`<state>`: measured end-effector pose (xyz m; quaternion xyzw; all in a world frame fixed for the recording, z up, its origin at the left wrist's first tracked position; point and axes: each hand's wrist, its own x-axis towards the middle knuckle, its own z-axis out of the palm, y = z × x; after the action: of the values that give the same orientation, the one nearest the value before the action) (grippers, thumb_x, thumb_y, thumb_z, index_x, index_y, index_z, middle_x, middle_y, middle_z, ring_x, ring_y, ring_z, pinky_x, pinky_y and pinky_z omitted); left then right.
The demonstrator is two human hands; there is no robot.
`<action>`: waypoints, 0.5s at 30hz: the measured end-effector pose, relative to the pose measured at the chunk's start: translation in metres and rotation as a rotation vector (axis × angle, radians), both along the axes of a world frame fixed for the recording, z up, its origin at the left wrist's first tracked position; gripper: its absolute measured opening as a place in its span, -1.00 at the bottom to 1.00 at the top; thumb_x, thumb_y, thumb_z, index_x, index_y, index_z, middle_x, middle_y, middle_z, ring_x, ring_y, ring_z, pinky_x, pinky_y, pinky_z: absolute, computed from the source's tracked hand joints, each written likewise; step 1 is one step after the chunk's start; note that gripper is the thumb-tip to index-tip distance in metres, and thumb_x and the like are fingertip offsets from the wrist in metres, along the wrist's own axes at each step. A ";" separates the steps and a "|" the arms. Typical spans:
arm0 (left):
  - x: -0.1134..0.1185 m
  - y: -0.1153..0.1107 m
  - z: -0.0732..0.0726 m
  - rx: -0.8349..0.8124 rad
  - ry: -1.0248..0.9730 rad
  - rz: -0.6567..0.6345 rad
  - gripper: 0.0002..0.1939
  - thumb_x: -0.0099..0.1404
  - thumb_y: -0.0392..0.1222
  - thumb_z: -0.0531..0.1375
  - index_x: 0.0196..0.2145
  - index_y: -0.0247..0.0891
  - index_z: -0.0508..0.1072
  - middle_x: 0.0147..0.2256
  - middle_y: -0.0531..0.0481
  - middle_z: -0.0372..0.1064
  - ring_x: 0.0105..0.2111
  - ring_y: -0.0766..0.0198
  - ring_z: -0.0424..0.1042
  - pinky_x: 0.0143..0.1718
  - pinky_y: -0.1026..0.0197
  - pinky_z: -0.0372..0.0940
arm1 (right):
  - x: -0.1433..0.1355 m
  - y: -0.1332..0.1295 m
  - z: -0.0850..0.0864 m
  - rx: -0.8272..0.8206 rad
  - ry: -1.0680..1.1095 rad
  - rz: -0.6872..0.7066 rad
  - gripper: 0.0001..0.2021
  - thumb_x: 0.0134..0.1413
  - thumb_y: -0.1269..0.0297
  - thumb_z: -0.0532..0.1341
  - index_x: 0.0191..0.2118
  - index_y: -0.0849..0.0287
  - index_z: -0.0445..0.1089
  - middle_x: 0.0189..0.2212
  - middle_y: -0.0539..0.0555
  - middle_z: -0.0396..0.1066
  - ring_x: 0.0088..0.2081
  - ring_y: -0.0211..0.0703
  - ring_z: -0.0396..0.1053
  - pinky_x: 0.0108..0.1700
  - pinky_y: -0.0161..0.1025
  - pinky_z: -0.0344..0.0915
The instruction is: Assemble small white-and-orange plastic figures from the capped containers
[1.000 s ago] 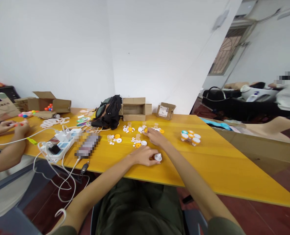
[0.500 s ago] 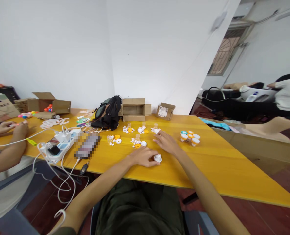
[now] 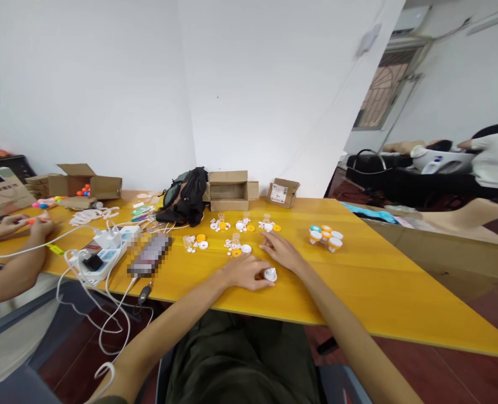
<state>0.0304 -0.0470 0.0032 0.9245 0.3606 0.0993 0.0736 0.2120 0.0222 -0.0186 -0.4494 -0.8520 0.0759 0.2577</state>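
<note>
My left hand [image 3: 246,271] rests near the table's front edge, its thumb and fingers closed round a small white round part [image 3: 270,274]. Beyond it my right hand [image 3: 283,251] reaches over the table, fingertips by a pile of small white pieces [image 3: 267,226]; whether it pinches a piece is too small to tell. An orange ring [image 3: 277,228] lies beside that pile. More piles, with clear cups [image 3: 187,241], white discs [image 3: 204,245] and orange rings [image 3: 236,253], lie to the left. Several capped cups [image 3: 325,235] are grouped at the right.
An open cardboard box [image 3: 229,191], a smaller box [image 3: 283,193] and a black bag [image 3: 185,196] stand at the back. A phone [image 3: 151,255], power strip [image 3: 118,249] and cables lie left. Another person's hands [image 3: 33,223] hold something orange at the far left.
My right hand has drawn back slightly towards me, uncovering the orange ring beside the pile. My left hand keeps its hold on the white part. The other person's hands have shifted.
</note>
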 end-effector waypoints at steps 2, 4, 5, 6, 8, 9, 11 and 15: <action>0.000 0.000 0.001 -0.007 -0.004 0.000 -0.71 0.33 0.09 0.20 -0.29 -0.19 0.47 -0.43 0.03 0.49 -0.36 0.20 0.45 -0.26 0.20 0.19 | 0.002 -0.001 -0.003 -0.001 0.026 0.015 -0.59 0.25 0.25 0.12 0.20 0.07 0.31 -0.13 0.12 0.49 -0.10 -0.01 0.46 0.00 -0.07 0.40; 0.001 0.000 0.002 -0.009 0.000 0.001 -0.72 0.33 0.08 0.20 -0.30 -0.20 0.46 -0.44 0.04 0.49 -0.37 0.20 0.46 -0.27 0.20 0.19 | 0.004 -0.003 -0.005 -0.008 0.055 0.040 -0.56 0.24 0.22 0.13 0.23 0.04 0.27 -0.11 0.12 0.49 -0.08 0.02 0.45 0.03 -0.03 0.39; 0.001 -0.001 0.003 -0.009 0.007 0.004 -0.72 0.33 0.08 0.20 -0.30 -0.20 0.46 -0.43 0.03 0.49 -0.36 0.19 0.46 -0.27 0.20 0.19 | 0.005 -0.004 -0.006 -0.013 0.074 0.046 -0.53 0.24 0.20 0.14 0.25 0.04 0.25 -0.09 0.13 0.48 -0.06 0.03 0.45 0.05 -0.02 0.39; 0.002 -0.001 0.004 -0.006 0.016 0.012 -0.72 0.34 0.08 0.20 -0.29 -0.21 0.46 -0.43 0.02 0.50 -0.36 0.19 0.46 -0.27 0.20 0.19 | 0.006 -0.005 -0.007 -0.017 0.097 0.043 -0.51 0.23 0.19 0.14 0.26 0.03 0.22 -0.06 0.14 0.47 -0.03 0.05 0.43 0.07 0.00 0.37; 0.003 -0.001 0.005 -0.002 0.034 0.042 -0.71 0.34 0.08 0.19 -0.27 -0.22 0.47 -0.41 0.00 0.50 -0.34 0.16 0.47 -0.27 0.20 0.20 | 0.007 -0.008 -0.006 -0.026 0.158 0.007 -0.49 0.23 0.15 0.14 0.28 0.04 0.20 -0.01 0.16 0.44 0.01 0.06 0.41 0.08 0.01 0.36; 0.003 -0.001 0.005 -0.001 0.038 0.063 -0.70 0.34 0.08 0.19 -0.26 -0.22 0.47 -0.40 -0.01 0.50 -0.33 0.15 0.48 -0.27 0.20 0.21 | 0.008 -0.011 -0.006 -0.029 0.194 -0.019 -0.50 0.23 0.14 0.13 0.27 0.05 0.20 0.00 0.17 0.43 0.00 0.06 0.41 0.08 0.01 0.36; 0.004 -0.002 0.006 0.001 0.032 0.107 -0.69 0.34 0.09 0.19 -0.23 -0.22 0.49 -0.39 -0.03 0.51 -0.31 0.12 0.49 -0.26 0.20 0.22 | 0.012 -0.018 -0.004 -0.031 0.271 -0.066 -0.56 0.26 0.12 0.10 0.21 0.06 0.26 -0.02 0.18 0.42 -0.06 0.04 0.43 0.03 -0.02 0.38; 0.005 -0.002 0.007 -0.016 0.010 0.159 -0.69 0.34 0.08 0.19 -0.17 -0.21 0.50 -0.34 -0.04 0.52 -0.26 0.09 0.50 -0.21 0.19 0.27 | 0.021 -0.039 -0.002 -0.063 0.427 -0.040 -0.72 0.28 0.06 0.05 -0.12 0.10 0.40 -0.23 0.13 0.47 -0.23 -0.03 0.43 -0.16 -0.12 0.40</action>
<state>0.0355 -0.0495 0.0102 0.8927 0.4342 0.0975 0.0709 0.2332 -0.0166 -0.0210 -0.4479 -0.7661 0.1909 0.4196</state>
